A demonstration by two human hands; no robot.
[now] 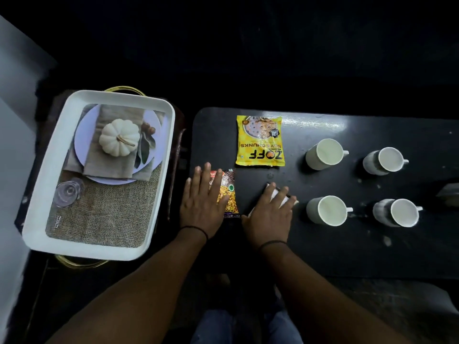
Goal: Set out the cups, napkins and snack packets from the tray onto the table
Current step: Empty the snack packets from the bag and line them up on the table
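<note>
On the black table (347,244) lie a yellow snack packet (259,141) and a dark snack packet (229,192). My left hand (202,204) rests flat, fingers spread, on the dark packet's left part. To its right my right hand (269,214) lies flat over a white napkin (285,198), of which only edges show. Several white cups stand upright to the right: two at the back (324,153) (386,160), two nearer (327,209) (397,212). The white tray (161,150) at the left has a printed place-setting picture on its bottom and nothing loose in it.
The tray rests on a stand with gold handles (124,88), separated from the table by a narrow gap. A pale wall (12,120) is at far left. A partly seen grey object (449,192) lies at the table's right edge. My knees show below the table's front edge.
</note>
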